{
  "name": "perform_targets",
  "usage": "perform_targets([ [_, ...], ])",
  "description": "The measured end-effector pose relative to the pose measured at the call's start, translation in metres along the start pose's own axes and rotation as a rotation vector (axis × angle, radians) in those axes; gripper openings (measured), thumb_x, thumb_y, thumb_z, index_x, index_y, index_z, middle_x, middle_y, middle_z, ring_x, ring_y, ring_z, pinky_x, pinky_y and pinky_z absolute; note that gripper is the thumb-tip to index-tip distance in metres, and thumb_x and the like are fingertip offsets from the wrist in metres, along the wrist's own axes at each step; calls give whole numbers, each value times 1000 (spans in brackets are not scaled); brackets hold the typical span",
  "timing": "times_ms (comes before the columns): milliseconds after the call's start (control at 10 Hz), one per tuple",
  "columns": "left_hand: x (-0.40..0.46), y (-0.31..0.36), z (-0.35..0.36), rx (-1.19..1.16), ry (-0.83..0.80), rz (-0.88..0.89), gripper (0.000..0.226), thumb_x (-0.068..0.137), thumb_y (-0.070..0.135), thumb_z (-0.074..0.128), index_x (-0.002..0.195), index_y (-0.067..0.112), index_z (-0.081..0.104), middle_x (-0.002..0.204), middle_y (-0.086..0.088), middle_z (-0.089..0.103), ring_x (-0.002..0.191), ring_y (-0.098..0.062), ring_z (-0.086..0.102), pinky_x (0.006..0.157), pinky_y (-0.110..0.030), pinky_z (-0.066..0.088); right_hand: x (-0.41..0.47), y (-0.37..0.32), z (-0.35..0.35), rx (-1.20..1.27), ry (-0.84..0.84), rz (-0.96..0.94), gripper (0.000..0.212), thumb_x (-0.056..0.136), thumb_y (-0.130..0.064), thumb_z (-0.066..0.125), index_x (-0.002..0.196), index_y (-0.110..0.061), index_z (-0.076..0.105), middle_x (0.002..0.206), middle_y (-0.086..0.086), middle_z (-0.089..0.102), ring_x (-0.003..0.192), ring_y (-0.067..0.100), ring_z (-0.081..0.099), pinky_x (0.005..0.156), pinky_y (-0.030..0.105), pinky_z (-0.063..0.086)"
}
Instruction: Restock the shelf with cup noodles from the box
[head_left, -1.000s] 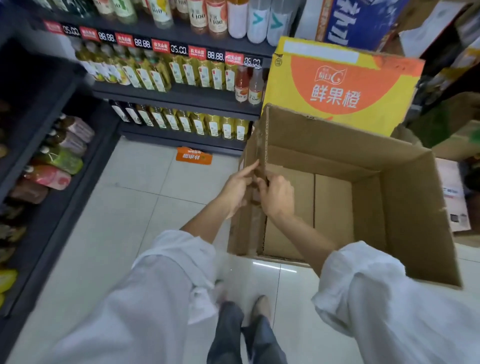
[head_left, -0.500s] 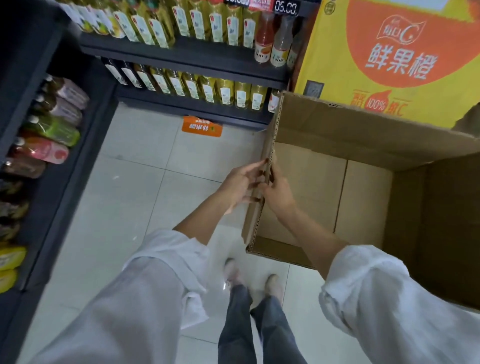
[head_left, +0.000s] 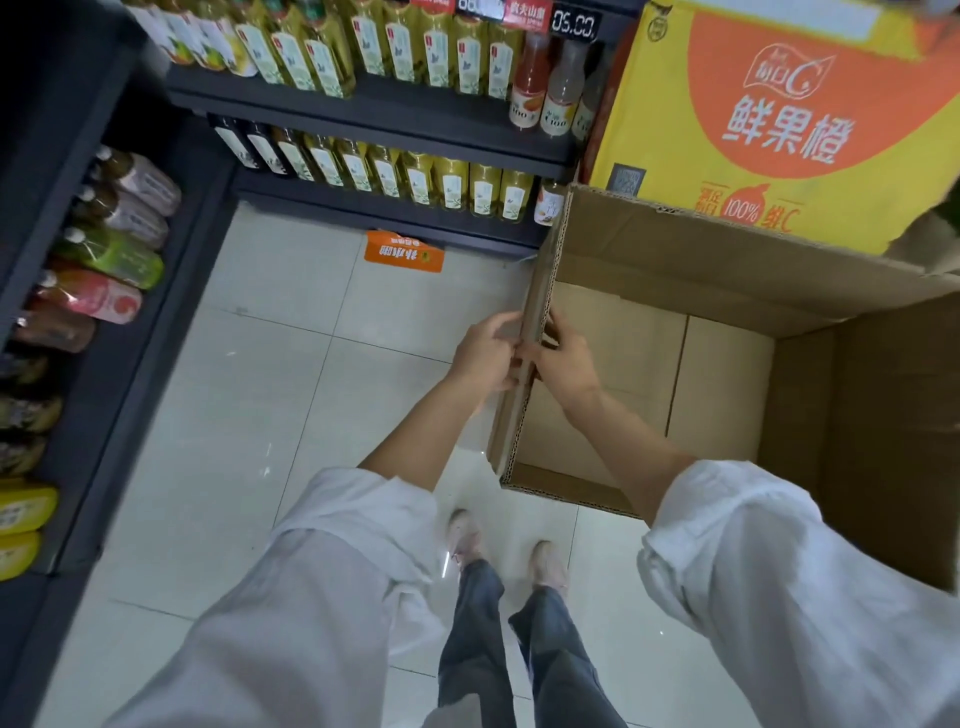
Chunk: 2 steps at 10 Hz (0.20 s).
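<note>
A large brown cardboard box (head_left: 727, 291) is lifted off the floor at the right, its open side facing me; nothing shows inside it. Both hands hold its left wall edge. My left hand (head_left: 485, 353) grips that edge from the outside, fingers curled round it. My right hand (head_left: 563, 358) grips the same edge from the inside, thumb and fingers pinching the cardboard. No cup noodles are in view.
Dark shelves (head_left: 374, 109) ahead carry rows of yellow drink bottles. A left shelf (head_left: 78, 332) holds bottles lying on their sides. A yellow and orange carton (head_left: 779, 119) stands behind the box. An orange tag (head_left: 404, 253) lies on the white tiled floor (head_left: 270, 395).
The view has tilted further down and closer to the box and shelves. Both hands stay gripping the box's left edge; the box has risen slightly toward me.
</note>
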<state>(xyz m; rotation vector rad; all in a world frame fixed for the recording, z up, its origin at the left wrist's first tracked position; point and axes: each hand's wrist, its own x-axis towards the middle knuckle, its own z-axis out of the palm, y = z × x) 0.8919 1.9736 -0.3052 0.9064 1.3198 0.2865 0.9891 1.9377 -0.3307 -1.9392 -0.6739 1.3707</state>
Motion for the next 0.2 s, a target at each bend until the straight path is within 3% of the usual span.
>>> perform_targets([
  [100, -14, 7, -2, 105, 46, 43, 37, 97, 11, 43, 133, 15, 49, 129, -6, 57, 112, -23, 58, 94, -34, 50, -16, -15, -8, 4, -6, 16, 64, 88, -8, 54, 147, -20, 30, 141, 8, 46, 126, 26, 49, 104, 47, 43],
  [200, -31, 18, -6, 98, 137, 54, 32, 98, 13, 41, 127, 10, 54, 126, -10, 60, 108, -23, 59, 90, -31, 47, -29, -28, -19, 48, 28, 83, 53, 92, -8, 50, 143, -14, 38, 130, 10, 55, 114, 23, 55, 103, 43, 43],
])
